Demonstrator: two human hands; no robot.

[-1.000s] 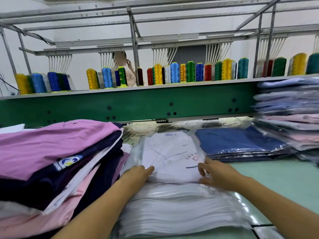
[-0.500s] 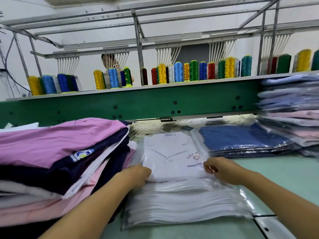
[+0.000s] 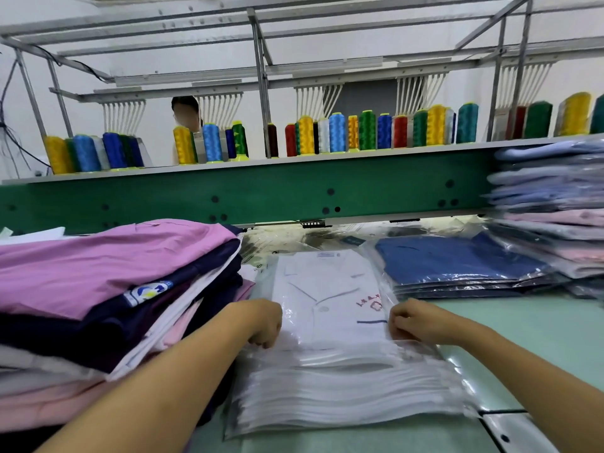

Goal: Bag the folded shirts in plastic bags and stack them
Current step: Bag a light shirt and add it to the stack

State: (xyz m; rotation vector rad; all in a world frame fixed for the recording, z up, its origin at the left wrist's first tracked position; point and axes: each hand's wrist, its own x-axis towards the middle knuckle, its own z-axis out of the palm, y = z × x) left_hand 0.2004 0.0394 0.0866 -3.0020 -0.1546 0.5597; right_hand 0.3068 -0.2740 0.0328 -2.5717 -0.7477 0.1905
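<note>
Your white shirt (image 3: 327,305) lies flat in the middle of the frame, inside a clear plastic bag (image 3: 265,282) that rests on the stack of empty bags (image 3: 343,397). Your left hand (image 3: 261,325) is at the bag's near left corner and your right hand (image 3: 415,322) is at its near right corner, so the shirt sits between them and extends away from both, toward the top of the frame. Both hands are curled, with the fingers closed on the plastic at the near edge.

The shirt's long axis runs from the bottom of the frame to the top. Its collar is at the far end, pointing at the green beam (image 3: 261,194), and its hem end is nearest your hands. The red embroidery on its chest is just beside your right hand.

The pile of folded shirts (image 3: 98,273), pink and navy and not yet bagged, fills the left of the frame and touches your left forearm. The bagged blue shirts (image 3: 457,266) lie to the right of centre on the table (image 3: 539,328). The tall stack of bagged shirts (image 3: 555,207) rises at the right edge. Thread cones (image 3: 336,132) line the ledge above the beam.
</note>
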